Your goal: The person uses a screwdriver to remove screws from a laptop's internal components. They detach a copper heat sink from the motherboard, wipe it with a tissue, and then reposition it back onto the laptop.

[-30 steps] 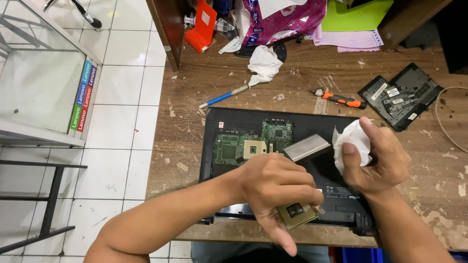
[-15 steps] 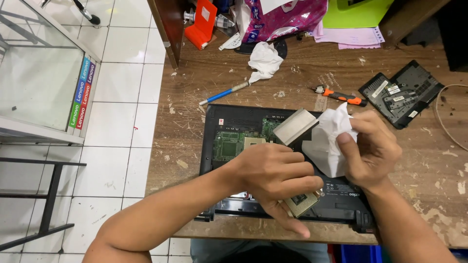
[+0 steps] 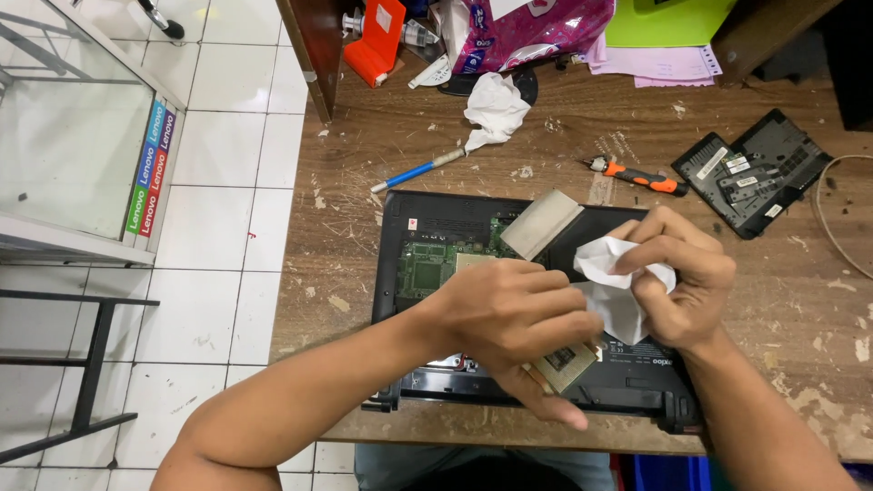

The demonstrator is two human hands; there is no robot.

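The white tissue (image 3: 611,293) has come down from its raised spread and now sits bunched in the right hand (image 3: 677,277), whose fingers are clamped on it. The left hand (image 3: 514,314) pinches a square processor chip (image 3: 566,365) by its edges, just above the opened laptop base (image 3: 427,218) on the wooden surface (image 3: 564,150).

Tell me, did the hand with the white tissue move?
Yes. The right hand with the white tissue moved left across the open laptop, closer to the left hand holding the chip.
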